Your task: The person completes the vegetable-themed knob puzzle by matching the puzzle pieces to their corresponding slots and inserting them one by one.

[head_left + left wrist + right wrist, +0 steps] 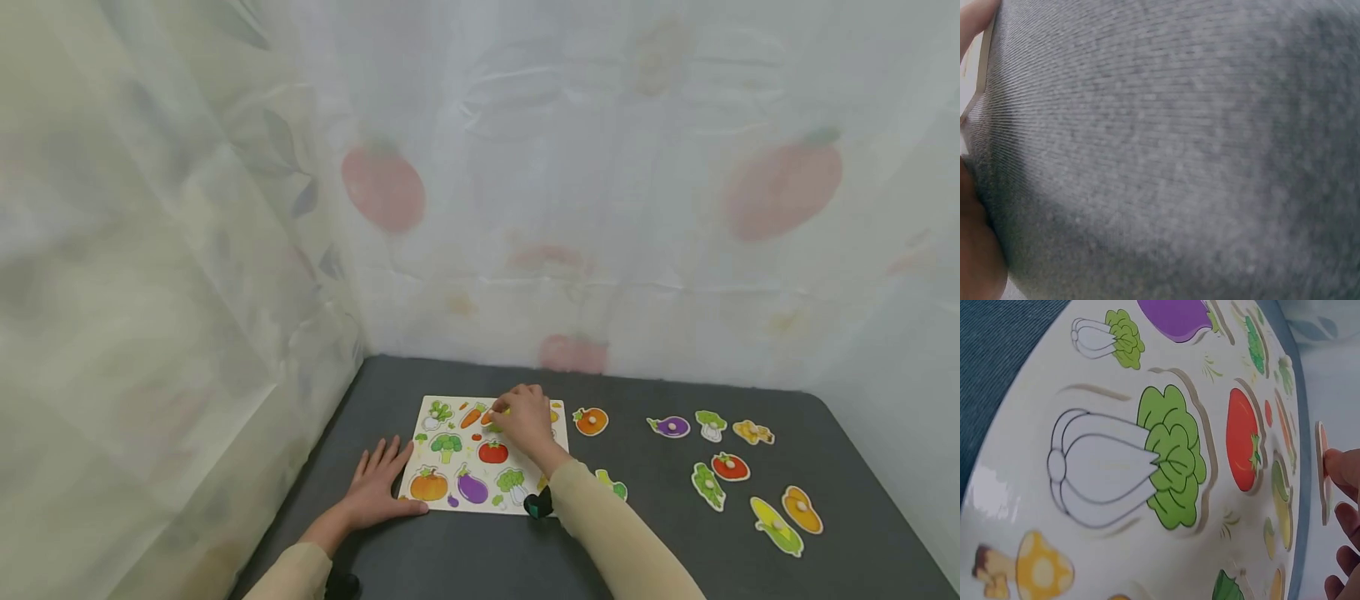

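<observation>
A white vegetable puzzle board [420, 457] with shallow printed recesses lies on the dark table. My left hand [378, 487] rests at its left edge, fingers spread and fairly straight, the thumb along the lower left corner. Over the upper middle of the board, my right hand [527, 421] pinches a thin wooden puzzle piece [1321, 469] between thumb and fingers. In the right wrist view that piece appears edge-on, raised above the board, with a little orange on its face. Its picture is mostly hidden by the fingers. Printed tomato [1243, 440] and cabbage [1175, 462] recesses show nearby.
Loose knobbed pieces lie right of the board: a pumpkin [591, 422], an eggplant [670, 427], a cabbage [710, 426], a tomato [731, 467], a corn cob [777, 527] and several others. A green piece [613, 485] lies partly behind the right sleeve. Printed curtains enclose the table.
</observation>
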